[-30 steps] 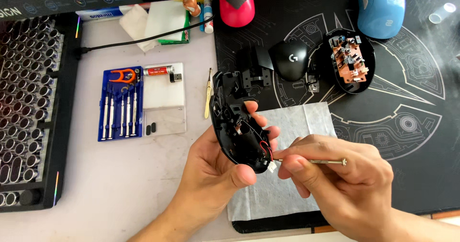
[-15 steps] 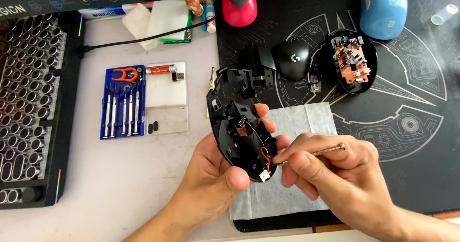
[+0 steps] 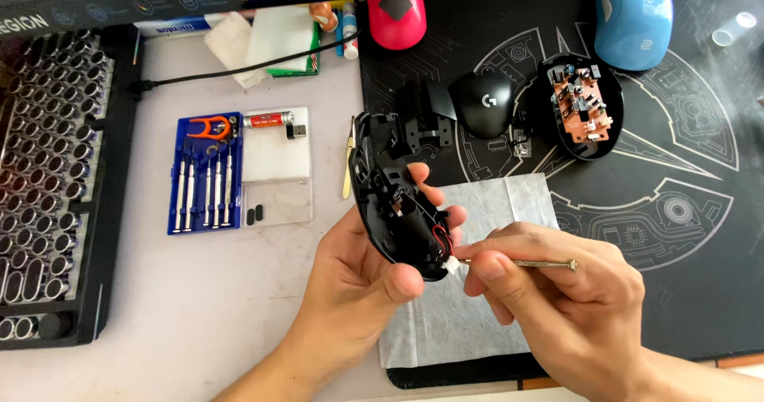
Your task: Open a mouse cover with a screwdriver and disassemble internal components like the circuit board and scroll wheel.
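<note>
A blue screwdriver case (image 3: 205, 173) holds small screwdrivers. The left hand (image 3: 358, 286) grips a black mouse shell (image 3: 395, 203); the right hand (image 3: 557, 298) pinches thin tweezers (image 3: 541, 263) at its white connector (image 3: 452, 266).

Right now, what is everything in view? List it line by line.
mouse shell: one, black, opened, in left hand
white connector: one, on red wire at shell's lower end
thin metal tool: one, silvery, in right hand
screwdriver set: one, blue tray, left of shell
keyboard: one, keycaps removed, far left
mouse base with circuit board: one, black, on black mat
black mouse cover: one, beside base
blue mouse: one, top right
pink mouse: one, top centre
white tissue: one, under hands
left hand: grips shell
right hand: pinches tool
</note>
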